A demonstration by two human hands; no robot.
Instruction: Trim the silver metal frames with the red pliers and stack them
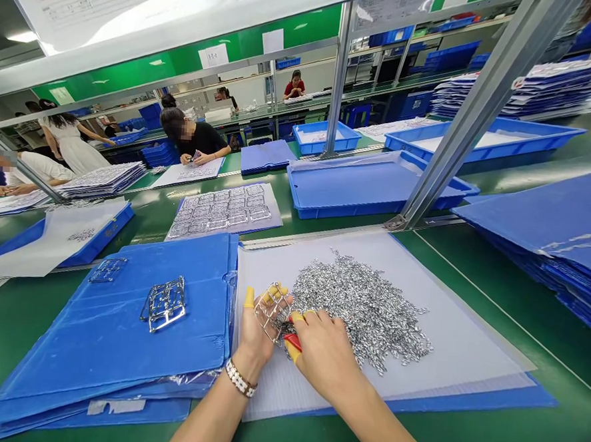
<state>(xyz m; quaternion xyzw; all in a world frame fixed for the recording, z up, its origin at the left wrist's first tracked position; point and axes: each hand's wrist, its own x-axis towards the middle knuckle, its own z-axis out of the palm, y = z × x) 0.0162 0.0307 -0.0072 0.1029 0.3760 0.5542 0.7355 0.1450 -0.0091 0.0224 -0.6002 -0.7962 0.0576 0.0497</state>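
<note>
My left hand (256, 332), with yellow finger covers and a bracelet at the wrist, holds a shiny metal sprue frame (271, 313) upright in its fingers. My right hand (325, 349) is closed round red-handled cutters (293, 341), whose jaws reach the lower right side of the frame. Just beyond both hands, a heap of small silvery metal pieces (360, 305) spreads over a white sheet (468, 351). Several more sprue frames (166, 303) lie stacked on the blue plastic boards (102, 349) to the left, and others (108, 270) sit farther back there.
Behind the boards lies a sheet covered with sprue frames (221, 210). A blue tray (368, 185) stands behind a slanted metal post (482, 119). Blue sheets (555, 223) are piled at right, and a paper-lined tray (98, 242) is at left. A person (193, 135) sits across the bench.
</note>
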